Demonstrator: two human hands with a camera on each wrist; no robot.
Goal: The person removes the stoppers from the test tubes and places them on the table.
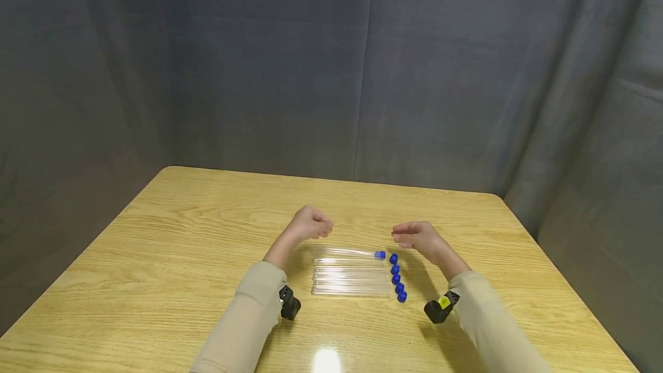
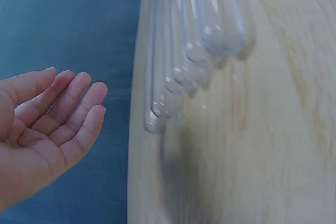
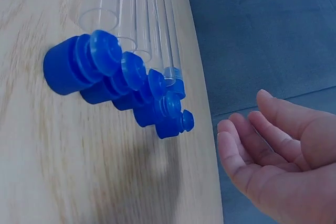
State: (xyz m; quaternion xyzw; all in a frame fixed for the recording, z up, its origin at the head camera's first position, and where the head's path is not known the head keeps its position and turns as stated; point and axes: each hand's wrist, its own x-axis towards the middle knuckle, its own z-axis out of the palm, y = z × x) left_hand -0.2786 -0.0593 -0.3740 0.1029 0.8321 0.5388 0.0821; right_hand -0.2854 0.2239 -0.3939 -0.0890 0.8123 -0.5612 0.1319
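Several clear test tubes lie side by side on the table, their rounded ends to the left. The farthest one carries a blue cap in its right end; the other tubes show open mouths in the right wrist view. Beside those mouths stands a row of loose blue stoppers. My left hand hovers past the tubes' rounded ends, its fingers loosely bent around nothing. Above the far end of the stopper row, my right hand is also raised, with relaxed fingers and nothing in it.
The wooden table extends around the tubes on every side. Dark grey curtains hang behind it and at both sides. A black wrist camera is strapped to the left sleeve, another camera to the right.
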